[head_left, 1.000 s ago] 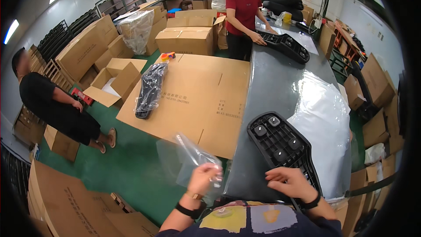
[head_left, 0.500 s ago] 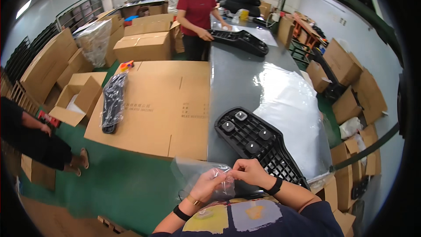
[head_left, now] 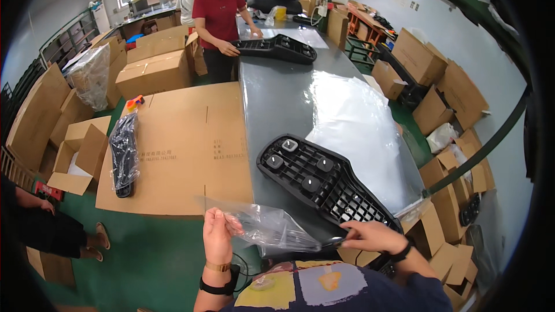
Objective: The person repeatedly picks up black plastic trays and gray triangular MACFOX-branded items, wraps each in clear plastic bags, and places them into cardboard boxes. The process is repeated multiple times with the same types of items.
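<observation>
My left hand (head_left: 217,236) is raised near the front edge of the cardboard, its fingers closed on one end of a clear plastic bag (head_left: 267,226). The bag stretches rightward, crumpled, toward my right hand (head_left: 374,238). That hand is beside the near end of a black ribbed plastic panel (head_left: 332,182), thumb and forefinger apart; whether it touches the panel or the bag's end is unclear. The panel lies slantwise on the grey table (head_left: 274,112), its grid and several square pads facing up.
Left of the table, a flat cardboard sheet (head_left: 173,179) bears a plastic-wrapped black panel (head_left: 124,153) and an orange tape dispenser (head_left: 134,103). Clear plastic sheets (head_left: 352,133) cover the table's right side. A co-worker (head_left: 218,14) handles another black panel (head_left: 277,50). Cartons (head_left: 153,69) stand around.
My hands have moved apart, the left staying on the bag, the right going rightward off it toward the panel's near end. The bag is now drawn out sideways. The view has shifted right.
</observation>
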The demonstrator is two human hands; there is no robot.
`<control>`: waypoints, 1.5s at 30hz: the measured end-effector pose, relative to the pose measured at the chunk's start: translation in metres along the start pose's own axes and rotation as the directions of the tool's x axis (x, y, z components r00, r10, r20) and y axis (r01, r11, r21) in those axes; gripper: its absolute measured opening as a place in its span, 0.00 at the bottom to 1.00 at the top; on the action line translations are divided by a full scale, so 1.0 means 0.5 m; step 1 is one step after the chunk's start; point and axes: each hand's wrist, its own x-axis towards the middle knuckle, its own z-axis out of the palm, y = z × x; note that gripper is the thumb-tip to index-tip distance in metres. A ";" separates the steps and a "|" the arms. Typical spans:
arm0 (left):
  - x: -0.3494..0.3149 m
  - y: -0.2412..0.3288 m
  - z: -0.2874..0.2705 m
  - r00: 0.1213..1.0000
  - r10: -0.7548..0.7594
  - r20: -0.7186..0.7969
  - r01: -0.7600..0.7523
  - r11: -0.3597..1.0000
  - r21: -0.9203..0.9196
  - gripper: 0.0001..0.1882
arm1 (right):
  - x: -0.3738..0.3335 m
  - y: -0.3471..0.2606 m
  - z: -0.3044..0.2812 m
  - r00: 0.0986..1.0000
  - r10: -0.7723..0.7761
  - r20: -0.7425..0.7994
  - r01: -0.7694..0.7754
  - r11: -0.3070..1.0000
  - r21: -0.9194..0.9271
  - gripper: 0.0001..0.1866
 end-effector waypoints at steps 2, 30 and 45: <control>-0.016 -0.002 0.022 0.998 0.064 0.013 -0.066 0.956 0.286 0.09 | -0.070 -0.035 -0.051 0.997 -0.070 -0.015 0.070 0.998 0.002 0.30; 0.049 -0.088 0.071 0.979 -0.146 0.143 0.030 0.795 0.605 0.06 | -0.412 0.264 -0.096 0.131 0.502 -0.855 -0.009 0.863 0.505 0.10; -0.080 0.040 0.037 0.971 0.159 0.176 -0.231 0.460 0.857 0.11 | 0.356 -0.173 -0.043 0.554 -0.755 -0.350 0.294 0.571 -0.766 0.06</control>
